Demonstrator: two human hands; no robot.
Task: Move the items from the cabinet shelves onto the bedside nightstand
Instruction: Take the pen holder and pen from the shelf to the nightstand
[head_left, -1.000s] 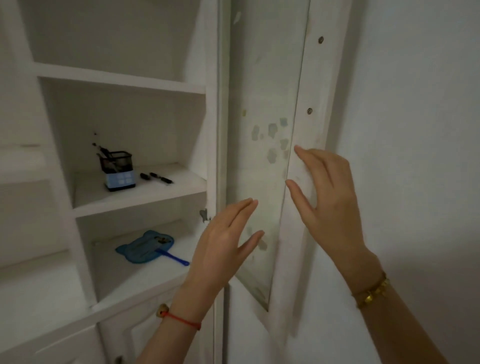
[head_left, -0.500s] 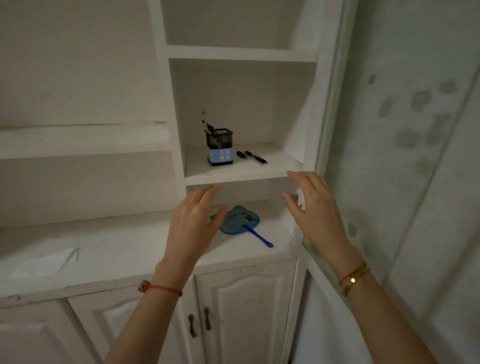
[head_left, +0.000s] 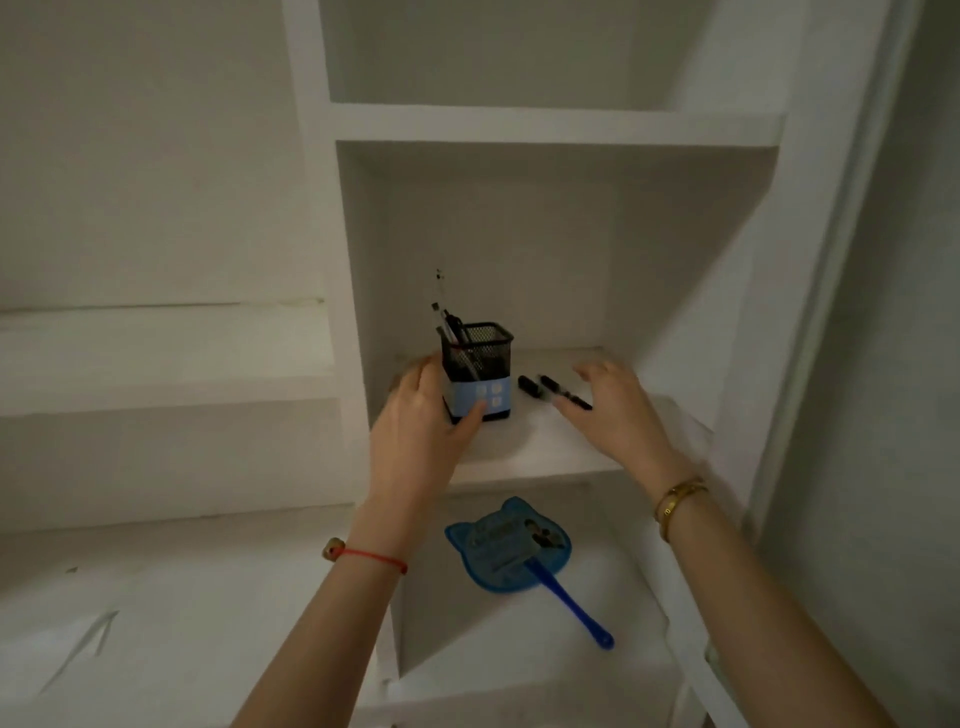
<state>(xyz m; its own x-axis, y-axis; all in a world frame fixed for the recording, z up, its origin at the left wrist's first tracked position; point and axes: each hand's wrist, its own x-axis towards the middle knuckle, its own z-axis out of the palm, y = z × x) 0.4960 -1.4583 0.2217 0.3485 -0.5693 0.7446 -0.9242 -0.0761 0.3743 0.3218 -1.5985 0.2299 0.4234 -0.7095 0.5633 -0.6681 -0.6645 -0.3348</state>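
A black mesh pen holder (head_left: 480, 371) with a blue label and several pens stands on the middle cabinet shelf (head_left: 540, 449). My left hand (head_left: 415, 426) wraps it from the left, thumb on its front face. Two black markers (head_left: 535, 387) lie just right of the holder. My right hand (head_left: 615, 410) hovers over them with fingers spread, its fingertips at the markers' right ends. One level down, a blue cat-shaped hand fan (head_left: 498, 556) with a blue handle lies flat on the lower ledge.
The white cabinet has an upper shelf (head_left: 545, 124) above with nothing visible on it. A long white ledge (head_left: 156, 597) runs to the left. The open cabinet door (head_left: 883, 364) stands at the right edge.
Both hands rose from below the shelf edge onto the middle shelf. The left closed around the pen holder and the right reached over the markers. The view moved closer.
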